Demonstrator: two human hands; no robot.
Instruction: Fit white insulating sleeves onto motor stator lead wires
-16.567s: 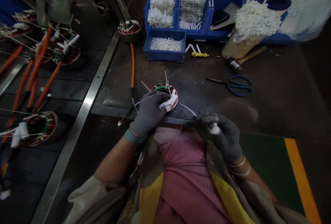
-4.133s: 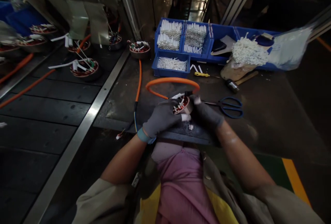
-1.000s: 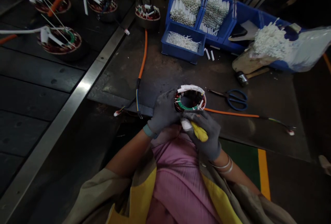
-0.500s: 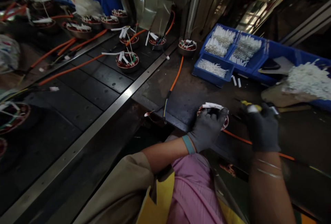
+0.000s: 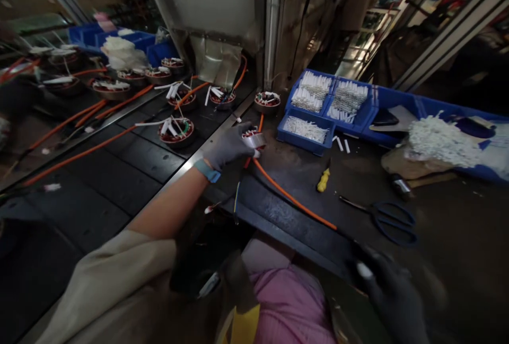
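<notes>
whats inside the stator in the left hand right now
Only part of the wound stator shows past the left hand: a silvery outer side, with white sleeves and red windings along the top. The gloved fingers and the angle hide its inside, so that can't be seen.

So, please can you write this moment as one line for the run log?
left hand: grips wound stator | right hand: blurred, near orange cable | nearby: yellow-handled screwdriver, scissors

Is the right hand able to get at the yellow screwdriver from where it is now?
Probably yes: the yellow screwdriver lies loose on the bench, and only the low orange cable lies between it and the right hand.
</notes>
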